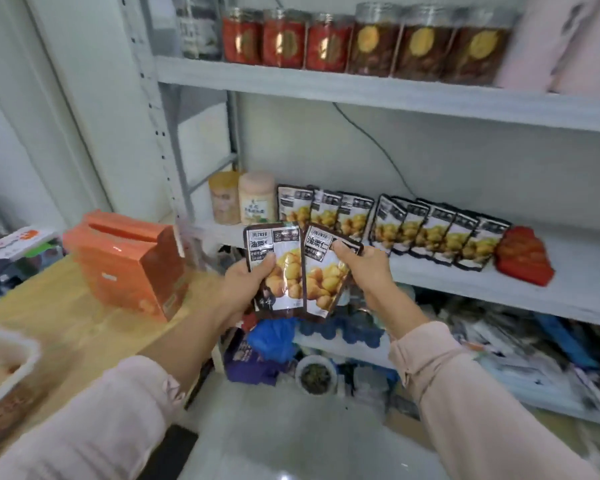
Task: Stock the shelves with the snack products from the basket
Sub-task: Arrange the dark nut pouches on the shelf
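I hold two chestnut snack packets in front of the middle shelf [465, 289]. My left hand [246, 282] grips the left packet [281, 251] by its left edge. My right hand [364, 268] pinches the right packet [321, 271] near its top right corner. Both packets are upright, side by side and slightly overlapping. A row of several matching packets [433, 233] leans along the middle shelf behind them. The white basket [18, 362] shows at the lower left edge, on the wooden table [84, 327].
Two pale canisters [243, 199] stand at the shelf's left end, a red packet [523, 254] at the row's right end. Jars [361, 39] line the upper shelf. An orange gift box [132, 261] sits on the table. Clutter fills the bottom shelf [343, 348].
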